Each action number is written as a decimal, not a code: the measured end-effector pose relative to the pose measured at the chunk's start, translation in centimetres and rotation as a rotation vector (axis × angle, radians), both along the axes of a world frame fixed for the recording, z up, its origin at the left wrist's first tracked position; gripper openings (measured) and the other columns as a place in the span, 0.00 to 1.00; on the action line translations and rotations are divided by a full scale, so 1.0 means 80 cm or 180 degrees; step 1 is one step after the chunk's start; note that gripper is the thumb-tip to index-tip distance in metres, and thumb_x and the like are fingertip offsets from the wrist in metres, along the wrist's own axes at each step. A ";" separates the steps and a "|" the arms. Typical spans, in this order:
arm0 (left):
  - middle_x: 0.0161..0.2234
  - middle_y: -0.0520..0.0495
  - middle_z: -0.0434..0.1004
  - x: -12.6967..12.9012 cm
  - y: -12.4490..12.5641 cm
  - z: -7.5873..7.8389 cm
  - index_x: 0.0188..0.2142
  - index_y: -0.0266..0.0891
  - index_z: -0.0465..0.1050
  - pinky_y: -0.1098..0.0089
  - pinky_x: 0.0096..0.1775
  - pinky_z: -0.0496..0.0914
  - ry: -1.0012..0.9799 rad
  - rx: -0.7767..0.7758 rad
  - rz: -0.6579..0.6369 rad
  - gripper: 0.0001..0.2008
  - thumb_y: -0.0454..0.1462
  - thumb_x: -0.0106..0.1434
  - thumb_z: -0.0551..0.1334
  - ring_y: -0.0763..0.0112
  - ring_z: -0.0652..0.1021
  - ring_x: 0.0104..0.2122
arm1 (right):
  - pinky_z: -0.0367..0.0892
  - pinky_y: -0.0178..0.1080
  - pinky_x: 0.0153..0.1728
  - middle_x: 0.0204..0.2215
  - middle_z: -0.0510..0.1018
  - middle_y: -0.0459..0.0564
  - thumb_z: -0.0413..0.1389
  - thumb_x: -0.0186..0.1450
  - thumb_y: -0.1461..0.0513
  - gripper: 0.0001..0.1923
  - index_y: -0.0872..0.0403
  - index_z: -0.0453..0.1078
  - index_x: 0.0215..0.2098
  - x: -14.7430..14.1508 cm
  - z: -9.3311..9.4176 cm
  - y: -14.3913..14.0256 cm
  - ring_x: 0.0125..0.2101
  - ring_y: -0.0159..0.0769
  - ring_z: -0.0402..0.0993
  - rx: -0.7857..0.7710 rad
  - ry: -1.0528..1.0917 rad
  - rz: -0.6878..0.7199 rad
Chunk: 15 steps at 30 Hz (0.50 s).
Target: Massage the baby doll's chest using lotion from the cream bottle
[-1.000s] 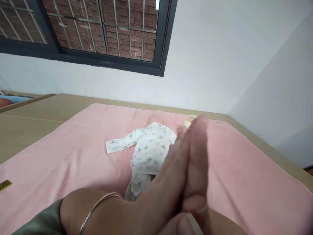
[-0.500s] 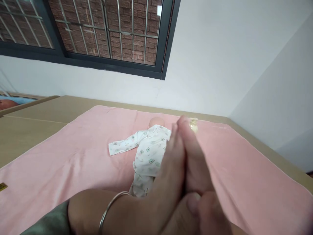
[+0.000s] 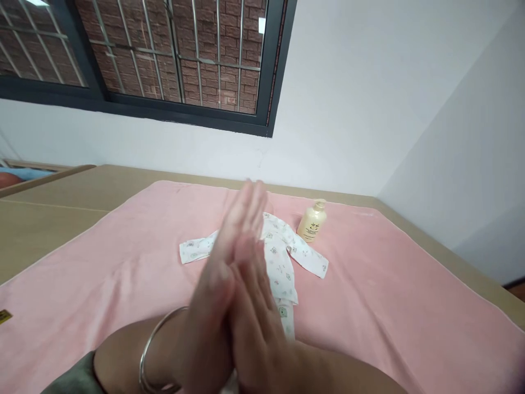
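Observation:
My left hand point(image 3: 207, 312), with a silver bangle point(image 3: 144, 355) on its wrist, is pressed palm to palm with my right hand point(image 3: 256, 328). Both have their fingers stretched upward, slightly blurred by motion, and no object shows between them. Behind them a baby doll point(image 3: 281, 262) in white printed clothes lies on a pink blanket point(image 3: 135, 246). My hands cover its head and much of its middle; both sleeves spread out sideways. A pale yellow pump bottle point(image 3: 312, 221) stands just beyond the doll's right-side sleeve.
The blanket covers a wooden surface point(image 3: 82, 186) whose raised edge runs along the white wall point(image 3: 348, 109). A dark-framed window with metal bars point(image 3: 180, 54) is above. At far left, something blue point(image 3: 36, 173) lies behind a wooden rail.
My joined hands have shifted left and slid against each other, tilting differently. The pump bottle and the doll's right-side sleeve have come into view, while its head is now covered.

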<state>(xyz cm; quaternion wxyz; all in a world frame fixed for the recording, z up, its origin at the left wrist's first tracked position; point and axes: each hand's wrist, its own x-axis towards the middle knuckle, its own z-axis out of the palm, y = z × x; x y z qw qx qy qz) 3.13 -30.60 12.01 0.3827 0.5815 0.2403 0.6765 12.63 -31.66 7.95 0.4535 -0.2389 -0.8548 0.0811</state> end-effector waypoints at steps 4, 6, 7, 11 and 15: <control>0.71 0.56 0.55 -0.019 0.034 0.012 0.67 0.57 0.56 0.47 0.71 0.47 -0.0358 0.0141 0.0014 0.28 0.56 0.71 0.48 0.57 0.45 0.73 | 0.54 0.58 0.69 0.73 0.45 0.56 0.51 0.72 0.50 0.48 0.54 0.23 0.74 -0.004 0.007 0.006 0.71 0.55 0.45 0.0256 0.0015 0.0187; 0.71 0.54 0.55 -0.024 0.054 0.016 0.66 0.56 0.56 0.52 0.72 0.47 -0.0505 0.0237 0.0055 0.27 0.54 0.70 0.50 0.60 0.47 0.73 | 0.57 0.56 0.68 0.72 0.52 0.56 0.51 0.73 0.52 0.43 0.55 0.31 0.75 0.000 0.010 0.003 0.70 0.52 0.50 0.0063 0.0272 0.0187; 0.70 0.53 0.56 -0.026 0.064 0.017 0.65 0.54 0.57 0.54 0.72 0.48 -0.0562 0.0246 0.0079 0.27 0.54 0.70 0.50 0.62 0.49 0.72 | 0.58 0.55 0.68 0.71 0.56 0.54 0.50 0.73 0.53 0.40 0.53 0.36 0.75 0.002 0.012 0.002 0.69 0.50 0.53 -0.0075 0.0423 0.0157; 0.68 0.49 0.61 -0.037 0.112 0.011 0.64 0.51 0.60 0.52 0.70 0.50 -0.0512 0.0216 0.0404 0.26 0.54 0.71 0.48 0.58 0.54 0.71 | 0.67 0.51 0.63 0.62 0.72 0.47 0.47 0.75 0.57 0.24 0.43 0.60 0.68 0.014 0.020 0.014 0.62 0.42 0.68 -0.0791 0.0983 0.0276; 0.64 0.46 0.67 -0.031 0.177 -0.032 0.61 0.48 0.64 0.51 0.67 0.58 -0.0395 -0.0096 0.0817 0.24 0.52 0.71 0.51 0.57 0.64 0.68 | 0.71 0.53 0.59 0.57 0.76 0.49 0.48 0.74 0.57 0.21 0.46 0.67 0.63 0.018 0.027 0.047 0.58 0.44 0.73 -0.1275 0.1341 0.0380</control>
